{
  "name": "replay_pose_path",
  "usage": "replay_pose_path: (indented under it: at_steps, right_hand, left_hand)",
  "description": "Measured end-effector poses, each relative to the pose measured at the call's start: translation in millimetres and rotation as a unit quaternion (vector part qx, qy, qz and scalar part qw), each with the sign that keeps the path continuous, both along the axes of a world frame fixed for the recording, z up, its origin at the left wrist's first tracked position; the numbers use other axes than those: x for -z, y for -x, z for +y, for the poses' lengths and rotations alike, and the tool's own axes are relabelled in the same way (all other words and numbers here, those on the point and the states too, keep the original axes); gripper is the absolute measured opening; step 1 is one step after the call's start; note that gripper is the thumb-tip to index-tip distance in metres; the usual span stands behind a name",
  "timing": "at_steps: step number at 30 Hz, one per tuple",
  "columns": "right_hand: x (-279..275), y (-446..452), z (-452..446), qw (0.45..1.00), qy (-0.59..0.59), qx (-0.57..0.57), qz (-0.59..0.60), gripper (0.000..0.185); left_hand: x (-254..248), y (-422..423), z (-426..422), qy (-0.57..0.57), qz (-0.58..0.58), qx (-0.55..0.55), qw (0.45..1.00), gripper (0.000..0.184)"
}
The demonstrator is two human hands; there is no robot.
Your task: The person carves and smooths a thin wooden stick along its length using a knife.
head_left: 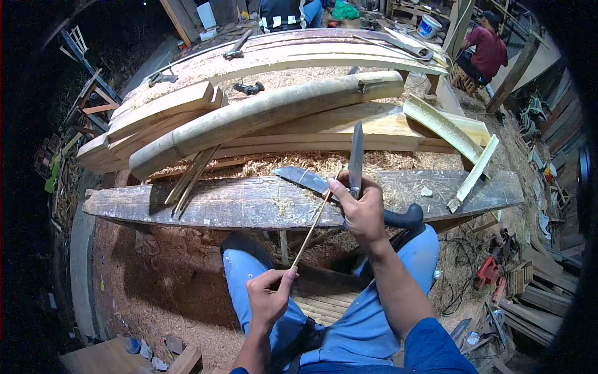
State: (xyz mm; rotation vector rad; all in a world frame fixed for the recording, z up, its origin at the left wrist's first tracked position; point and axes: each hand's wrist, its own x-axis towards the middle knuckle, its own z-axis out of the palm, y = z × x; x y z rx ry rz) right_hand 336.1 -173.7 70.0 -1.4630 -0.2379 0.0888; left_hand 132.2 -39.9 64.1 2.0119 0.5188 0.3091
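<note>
My left hand [270, 297] is closed on the lower end of a thin bamboo strip [306, 242]. The strip slants up to my right hand [362, 210], where the thumb presses near its top end. In that hand is a knife [356, 153], its blade pointing up and away from me; the fingers hide most of its handle. On the worn plank [243, 202] in front of my knees lies a machete with a dark curved handle [405, 217] and a broad blade [305, 179]; my right hand covers its middle.
A thick bamboo pole [268, 112] rests across stacked timber [162, 112] beyond the plank. Thin strips [193, 177] lean at left, split bamboo pieces [445, 128] at right. A hammer [237, 47] lies farther back. A person in a red shirt [487, 53] sits at far right.
</note>
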Motion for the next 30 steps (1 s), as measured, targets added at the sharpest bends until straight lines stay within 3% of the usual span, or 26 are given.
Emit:
replay_pose_path:
  at_steps: [3,5,8,23,28,30]
  right_hand:
    - [-12.0,-1.4,-14.0,0.997,-0.007,0.008,0.073,0.015]
    - [-15.5,-5.4,-21.6,0.998,-0.009,0.008,0.060,0.012]
    - [-12.4,-11.9,-29.0,0.993,-0.102,0.013,0.058,0.015]
    - [-22.5,-13.8,-30.3,0.996,-0.051,0.064,0.027,0.016]
    - [-20.1,-17.3,-29.8,0.988,-0.124,0.061,0.064,0.025]
    - [-21.2,-17.4,-34.9,0.988,-0.116,0.077,0.067,0.025]
  left_hand:
    - [-5.0,-4.8,-3.3,-0.006,-0.004,0.011,1.000,0.013]
    - [-6.4,-6.5,-5.9,-0.004,0.004,0.017,1.000,0.013]
    - [-2.6,-7.1,-8.9,0.000,-0.019,0.020,1.000,0.015]
    - [-11.0,-22.3,-17.4,-0.101,-0.074,-0.035,0.992,0.009]
    - [-10.9,-30.2,-21.3,-0.064,-0.083,-0.033,0.994,0.010]
    - [-1.8,-29.0,-23.4,0.009,-0.064,-0.024,0.998,0.011]
